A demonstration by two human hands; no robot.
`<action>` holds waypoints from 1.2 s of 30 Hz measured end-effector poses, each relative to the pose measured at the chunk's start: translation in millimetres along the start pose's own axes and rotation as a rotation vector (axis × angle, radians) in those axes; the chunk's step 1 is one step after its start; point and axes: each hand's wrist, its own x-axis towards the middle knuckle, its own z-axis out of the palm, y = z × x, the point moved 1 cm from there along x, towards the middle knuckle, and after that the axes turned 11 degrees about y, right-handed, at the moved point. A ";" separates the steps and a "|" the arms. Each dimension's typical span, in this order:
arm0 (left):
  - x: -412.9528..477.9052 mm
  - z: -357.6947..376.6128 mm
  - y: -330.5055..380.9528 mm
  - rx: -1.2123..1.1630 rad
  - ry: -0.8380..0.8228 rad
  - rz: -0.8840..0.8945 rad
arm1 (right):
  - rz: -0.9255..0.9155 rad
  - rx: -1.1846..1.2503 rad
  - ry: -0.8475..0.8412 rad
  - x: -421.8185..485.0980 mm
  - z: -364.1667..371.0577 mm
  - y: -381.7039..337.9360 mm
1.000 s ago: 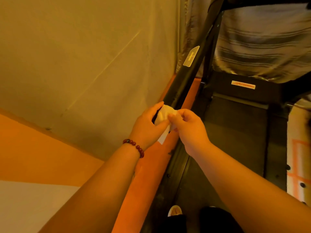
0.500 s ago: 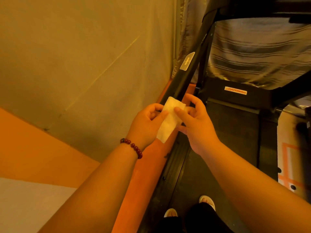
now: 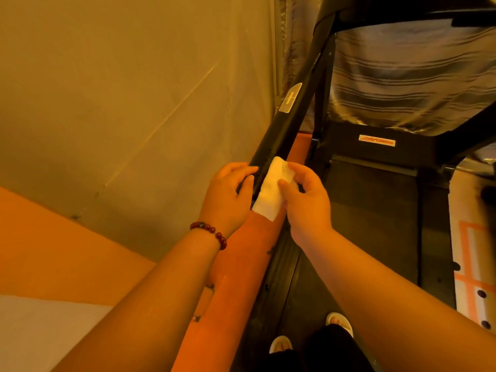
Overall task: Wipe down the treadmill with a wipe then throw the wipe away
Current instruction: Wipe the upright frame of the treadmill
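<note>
A folded white wipe (image 3: 269, 193) lies against the lower end of the treadmill's black left upright (image 3: 292, 116). My right hand (image 3: 306, 202) pinches the wipe between thumb and forefinger, pressing it to the bar. Just left of the wipe, my left hand (image 3: 228, 196), with a red bead bracelet on its wrist, has relaxed fingers whose tips touch the side of the bar; it holds nothing. The treadmill's dark belt (image 3: 373, 216) runs below my right arm, and a motor cover with a white logo label (image 3: 376, 140) sits at its far end.
A tan wall (image 3: 134, 103) stands close on the left, with an orange floor strip (image 3: 53, 251) beside the deck. A striped curtain (image 3: 402, 76) hangs beyond the treadmill. A white and orange mat (image 3: 472, 253) lies to the right. My shoes (image 3: 338, 322) stand on the deck.
My left hand let go of the wipe and moved to the side of the bar. My right hand now holds the wipe alone and has laid it against the bar.
</note>
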 end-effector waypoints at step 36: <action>27.6 50.5 -41.0 0.014 -0.204 0.130 | 0.092 0.062 -0.193 5.9 56.3 89.7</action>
